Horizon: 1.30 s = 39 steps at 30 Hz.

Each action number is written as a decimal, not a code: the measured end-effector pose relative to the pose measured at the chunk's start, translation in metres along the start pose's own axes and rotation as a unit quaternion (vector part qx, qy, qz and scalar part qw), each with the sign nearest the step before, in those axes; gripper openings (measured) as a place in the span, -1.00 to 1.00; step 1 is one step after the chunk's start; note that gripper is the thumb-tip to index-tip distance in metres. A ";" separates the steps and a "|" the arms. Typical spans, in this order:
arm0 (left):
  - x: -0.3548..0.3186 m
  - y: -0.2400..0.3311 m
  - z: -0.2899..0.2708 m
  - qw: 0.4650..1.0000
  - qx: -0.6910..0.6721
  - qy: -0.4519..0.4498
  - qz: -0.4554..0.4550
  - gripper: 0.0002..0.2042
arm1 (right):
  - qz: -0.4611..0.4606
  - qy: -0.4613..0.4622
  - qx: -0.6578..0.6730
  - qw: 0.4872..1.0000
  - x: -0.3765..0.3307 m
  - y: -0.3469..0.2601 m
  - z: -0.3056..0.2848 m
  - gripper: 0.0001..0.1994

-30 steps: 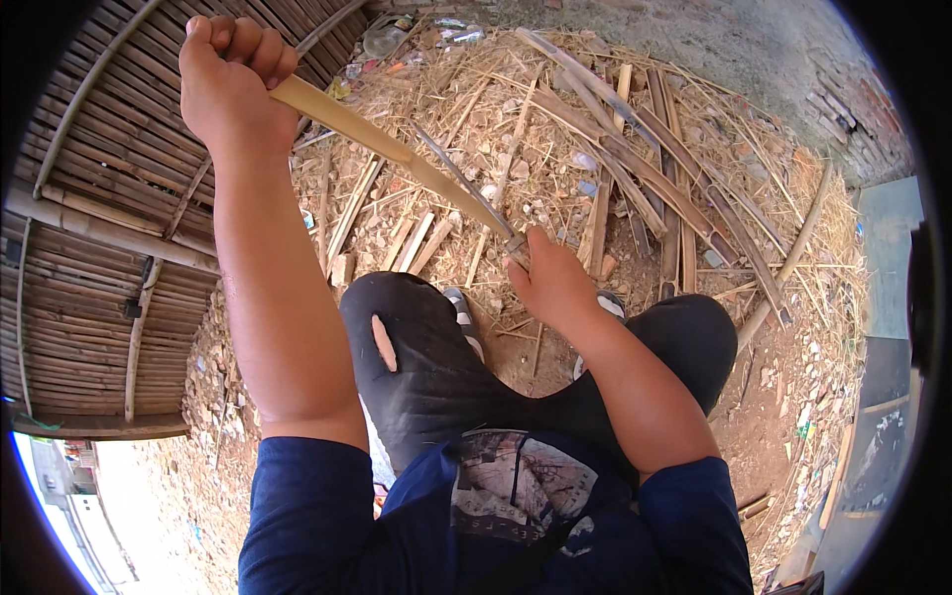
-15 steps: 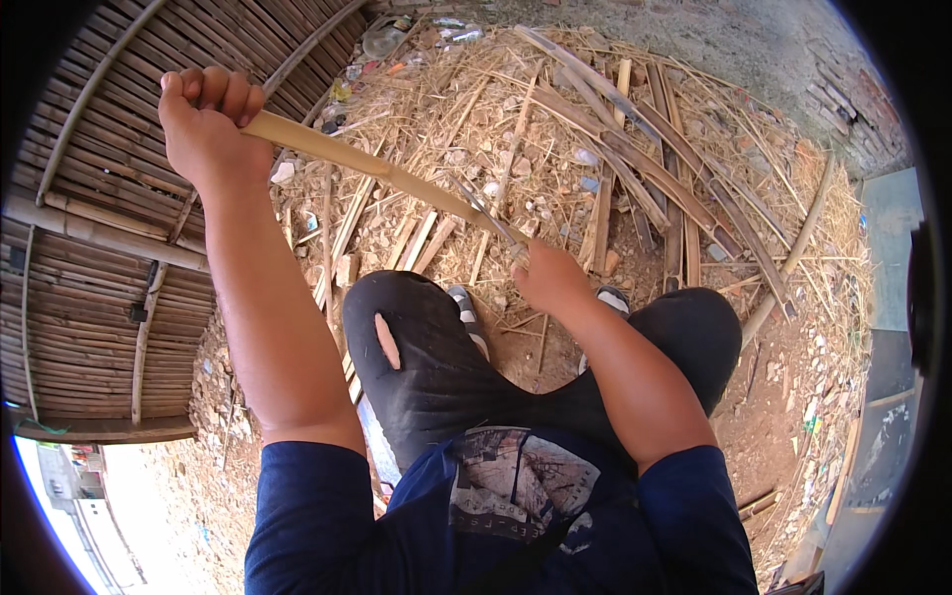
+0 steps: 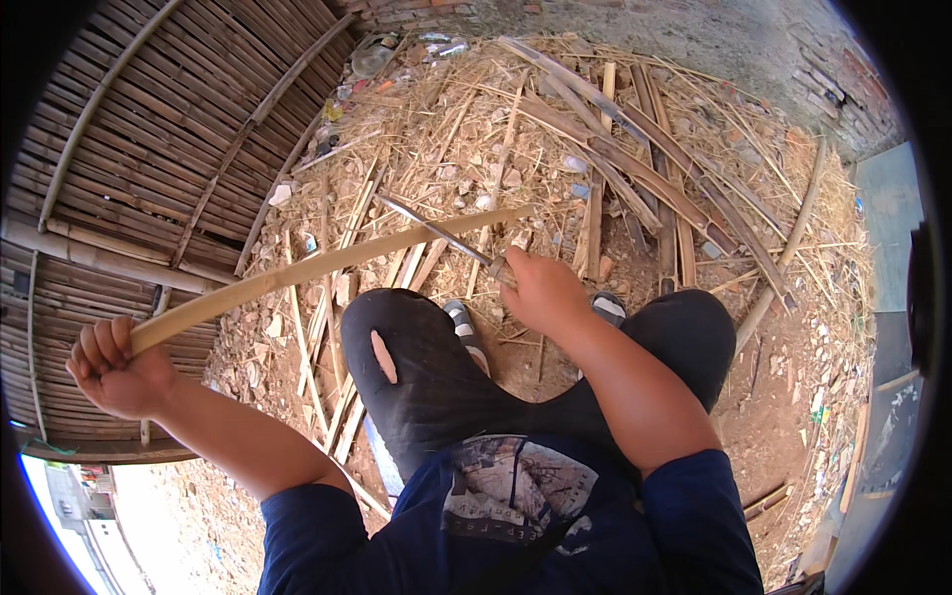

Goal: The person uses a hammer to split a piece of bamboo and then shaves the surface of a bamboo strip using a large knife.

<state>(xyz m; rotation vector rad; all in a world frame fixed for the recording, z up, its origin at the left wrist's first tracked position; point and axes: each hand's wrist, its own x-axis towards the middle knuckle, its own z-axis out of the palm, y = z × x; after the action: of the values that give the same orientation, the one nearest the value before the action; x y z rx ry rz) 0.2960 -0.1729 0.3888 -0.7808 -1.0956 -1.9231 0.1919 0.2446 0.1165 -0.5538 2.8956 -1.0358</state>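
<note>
My left hand [image 3: 121, 369] is closed around the near end of a long, pale bamboo strip [image 3: 297, 270], out at the left. The strip slants up to the right and ends in front of my knees. In my right hand [image 3: 545, 290] is a knife [image 3: 444, 234], gripped by its handle. Its narrow metal blade points up and left and crosses the strip near the far end. Whether the edge bites into the bamboo I cannot tell.
Split bamboo pieces [image 3: 654, 178] lie heaped ahead on the right, over straw and rubble. Thinner strips [image 3: 332, 397] lie beside my left knee. A bamboo slat panel [image 3: 129, 129] stands at the left, a brick wall [image 3: 694, 40] at the back and grey-blue boards [image 3: 886, 248] at the right.
My left hand has swung down and outward to the left, taking the strip's held end with it. The knife blade now shows more fully across the strip.
</note>
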 end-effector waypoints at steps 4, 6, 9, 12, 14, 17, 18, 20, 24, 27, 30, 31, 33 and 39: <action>-0.038 0.090 -0.037 0.998 0.008 0.036 0.052 -0.71 | 0.017 -0.021 -0.039 0.999 0.001 -0.006 -0.023 -0.70; -0.056 0.124 -0.046 0.997 -0.006 0.047 0.060 -0.72 | 0.056 -0.016 -0.070 0.996 0.007 0.004 -0.030 -0.72; -0.074 0.157 -0.057 0.992 -0.004 0.090 0.090 -0.72 | 0.082 -0.008 -0.096 0.992 0.014 0.025 -0.032 -0.73; -0.088 0.177 -0.063 0.985 0.001 0.126 0.120 -0.72 | 0.054 0.005 -0.092 0.994 0.011 0.022 -0.017 -0.72; -0.096 0.186 -0.066 0.986 -0.010 0.120 0.113 -0.73 | 0.012 0.002 -0.076 0.997 0.005 0.010 -0.010 -0.71; -0.100 0.194 -0.078 0.986 0.061 0.109 0.107 -0.73 | -0.071 -0.020 -0.056 0.996 -0.004 -0.015 -0.002 -0.69; -0.099 0.196 -0.082 0.989 0.053 0.090 0.101 -0.73 | -0.105 -0.023 -0.054 0.993 -0.006 -0.022 -0.003 -0.69; -0.096 0.191 -0.083 0.984 0.051 0.131 0.112 -0.73 | -0.137 -0.014 -0.039 0.990 -0.007 -0.015 -0.001 -0.69; -0.093 0.185 -0.093 0.976 0.053 0.175 0.118 -0.76 | 0.078 -0.037 -0.013 0.996 0.013 0.032 -0.023 -0.73; -0.092 0.177 -0.088 0.964 0.081 0.214 0.137 -0.74 | 0.102 -0.028 -0.065 0.992 0.021 0.035 -0.035 -0.71; -0.098 0.181 -0.093 0.958 0.094 0.229 0.148 -0.71 | 0.104 0.019 -0.039 0.994 0.009 0.023 -0.023 -0.66; -0.098 0.176 -0.088 0.959 0.083 0.228 0.149 -0.70 | 0.106 0.023 -0.022 0.994 0.007 0.021 -0.020 -0.66; -0.097 0.168 -0.077 0.961 0.060 0.225 0.151 -0.69 | 0.110 0.033 0.011 0.993 0.004 0.019 -0.015 -0.68; -0.090 0.143 -0.064 0.964 0.080 0.216 0.133 -0.71 | -0.071 -0.028 -0.006 0.997 -0.003 -0.004 -0.013 -0.71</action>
<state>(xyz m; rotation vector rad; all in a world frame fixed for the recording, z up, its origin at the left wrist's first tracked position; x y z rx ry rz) 0.4551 -0.2482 0.3483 -0.3698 -0.8170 -1.6489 0.1948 0.2507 0.1292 -0.7852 2.8510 -1.0019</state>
